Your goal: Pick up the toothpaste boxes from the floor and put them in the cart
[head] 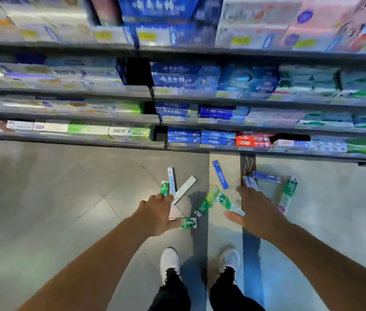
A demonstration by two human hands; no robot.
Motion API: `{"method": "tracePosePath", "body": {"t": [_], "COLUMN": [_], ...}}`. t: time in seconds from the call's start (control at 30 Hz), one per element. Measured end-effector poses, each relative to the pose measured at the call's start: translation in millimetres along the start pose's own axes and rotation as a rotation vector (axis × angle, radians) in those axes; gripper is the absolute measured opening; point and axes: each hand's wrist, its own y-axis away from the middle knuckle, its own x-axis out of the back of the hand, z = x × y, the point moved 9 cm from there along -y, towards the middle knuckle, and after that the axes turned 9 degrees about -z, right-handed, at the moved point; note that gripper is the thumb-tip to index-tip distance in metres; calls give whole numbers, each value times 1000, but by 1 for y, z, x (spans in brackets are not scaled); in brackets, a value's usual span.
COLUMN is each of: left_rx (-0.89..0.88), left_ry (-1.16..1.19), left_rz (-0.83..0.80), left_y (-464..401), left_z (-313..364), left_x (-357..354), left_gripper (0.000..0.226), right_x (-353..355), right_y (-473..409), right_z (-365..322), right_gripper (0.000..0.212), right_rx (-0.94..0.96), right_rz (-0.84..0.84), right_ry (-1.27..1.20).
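White sneakers [170, 261] and dark trouser legs stand on the grey tiled floor [65, 198] as a person bends over scattered cardboard toothpaste boxes, the stooping move that starts the pickup. Left hand [157, 215] reaches down over a green-and-white box [187, 222] and a fan of pale boxes [184, 189], fingers loosely bent, gripping nothing visible. Right hand [257, 212] spreads open above a green box [228, 202], beside a blue box [220, 175] and a green box [287, 191] farther right. Gathering neighbouring boxes parallel before closing each hand would likely mean fewer trips. Store shelves [177, 147] behind hold stacked toothpaste cartons, blurred. No cart appears in view.
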Motion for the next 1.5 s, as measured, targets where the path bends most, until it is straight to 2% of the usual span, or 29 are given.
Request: {"method": "tracePosePath", "body": {"t": [0.3, 0.47, 0.67, 0.87, 0.97, 1.03, 1.1, 1.17, 1.27, 1.37, 1.5], "left_rx": [-44, -88, -197, -192, -158, -174, -201, -205, -238, -197, -86], "left_ry": [-195, -291, -365, -426, -475, -488, -499, -440, -215, 64, 306], "left_rz": [-57, -45, -39, 12, 38, 25, -2, 4, 124, 282, 333], "left_y": [-224, -319, -400, -428, -425, -428, -431, -428, -411, -394, -393], "left_z": [-31, -58, -66, -70, -63, -55, -51, -54, -68, -94, -132], "left_x": [-186, -242, -294, -316, -314, -316, -316, -307, -281, -254, -227], "left_gripper": [81, 87, 88, 111, 92, 74, 66, 70, 79, 67, 61], "right_x": [-193, -259, -289, -287, -288, -290, -292, -297, -309, -323, -347], "right_y": [-187, -281, -364, -395, -396, -397, -400, -405, -412, -418, -426], "right_z": [70, 68, 61, 63, 67, 70, 72, 73, 70, 59, 40], "right_gripper": [74, 76, 69, 70, 72, 72, 72, 68, 71, 77, 79], "right_rx": [-102, -72, -35, -15, -11, -2, 9, 17, 34, 80, 172], "right_rz": [-38, -37, -4, 74, 87, 86, 86, 73, 66, 45, 7], "right_ry": [-67, -27, 4, 43, 64, 88, 139, 228, 370, 446, 606]}}
